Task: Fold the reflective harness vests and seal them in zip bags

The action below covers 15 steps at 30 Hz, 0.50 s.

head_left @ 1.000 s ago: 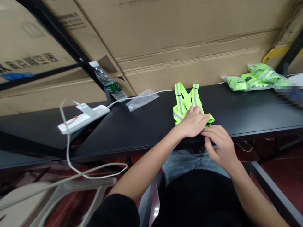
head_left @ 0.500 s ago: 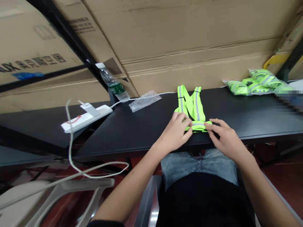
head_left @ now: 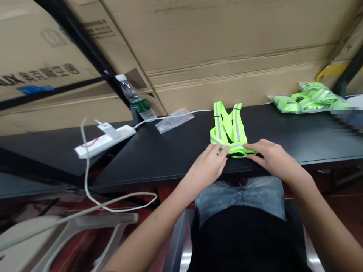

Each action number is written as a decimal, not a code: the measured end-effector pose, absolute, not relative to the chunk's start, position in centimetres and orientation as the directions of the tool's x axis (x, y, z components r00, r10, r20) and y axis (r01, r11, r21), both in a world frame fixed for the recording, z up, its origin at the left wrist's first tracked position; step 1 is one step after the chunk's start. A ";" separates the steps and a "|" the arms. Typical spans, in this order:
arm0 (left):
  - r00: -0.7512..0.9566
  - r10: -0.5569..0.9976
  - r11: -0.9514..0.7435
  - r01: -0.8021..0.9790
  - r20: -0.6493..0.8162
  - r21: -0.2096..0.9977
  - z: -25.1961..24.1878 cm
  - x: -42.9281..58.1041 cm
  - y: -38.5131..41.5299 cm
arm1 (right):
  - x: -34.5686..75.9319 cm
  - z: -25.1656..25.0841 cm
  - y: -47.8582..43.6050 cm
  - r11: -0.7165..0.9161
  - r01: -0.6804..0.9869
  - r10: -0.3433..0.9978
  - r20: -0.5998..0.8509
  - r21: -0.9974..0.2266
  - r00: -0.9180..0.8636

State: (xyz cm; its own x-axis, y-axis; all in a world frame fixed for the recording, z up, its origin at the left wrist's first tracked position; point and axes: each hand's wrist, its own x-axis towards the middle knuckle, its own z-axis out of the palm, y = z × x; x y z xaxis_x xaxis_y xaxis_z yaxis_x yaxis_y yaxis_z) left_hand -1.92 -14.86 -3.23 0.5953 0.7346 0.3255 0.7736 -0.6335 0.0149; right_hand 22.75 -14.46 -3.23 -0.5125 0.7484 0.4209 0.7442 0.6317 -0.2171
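We sit at a black table (head_left: 176,158) with a reflective vest (head_left: 236,126) lying flat on it, close to the near edge; it is thin, bright yellow-green fabric with smooth grey reflective stripes. Its 2 straps form a V and point away from us, towards the cardboard boxes (head_left: 215,49); its folded band lies crosswise nearest us. Our left hand (head_left: 208,166) is half closed, fingers curled over the band's left part; our right hand (head_left: 275,156) is flatter, fingers stretched along the band's right end; we cannot tell whether either pinches the fabric. A crinkled clear plastic bag (head_left: 174,121) lies to the left; bagged vests (head_left: 306,100) lie far right.
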 end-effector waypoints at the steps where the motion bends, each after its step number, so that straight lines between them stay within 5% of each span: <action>1: 0.608 0.736 -0.630 0.776 0.299 -0.030 -3.0 -1.7 -14.9 | 22.6 -3.0 -14.4 0.653 0.737 0.731 0.401 -0.173 -0.553; 4: 0.628 0.735 -0.642 0.766 0.255 -0.034 -2.6 -1.6 -14.5 | 22.4 -2.5 -14.2 0.713 0.700 0.661 0.361 -0.031 -0.658; 9: 0.627 0.690 -0.712 0.677 0.361 0.185 -3.0 -2.5 -13.5 | 21.9 -2.3 -14.3 0.717 0.682 0.619 0.317 0.146 -0.718; 15: 0.423 0.798 -0.576 0.746 0.430 0.335 -3.6 -2.1 -13.6 | 21.0 -2.9 -14.8 0.657 0.734 0.658 0.344 0.173 -0.670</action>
State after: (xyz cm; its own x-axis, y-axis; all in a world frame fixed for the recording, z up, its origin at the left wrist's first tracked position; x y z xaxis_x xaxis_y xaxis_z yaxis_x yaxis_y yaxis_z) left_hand -2.08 -13.61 -3.63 0.4232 0.7977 0.4296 0.7459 -0.5759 0.3347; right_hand 21.04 -14.81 -2.88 -0.6700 0.6578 0.3441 0.7338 0.6570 0.1729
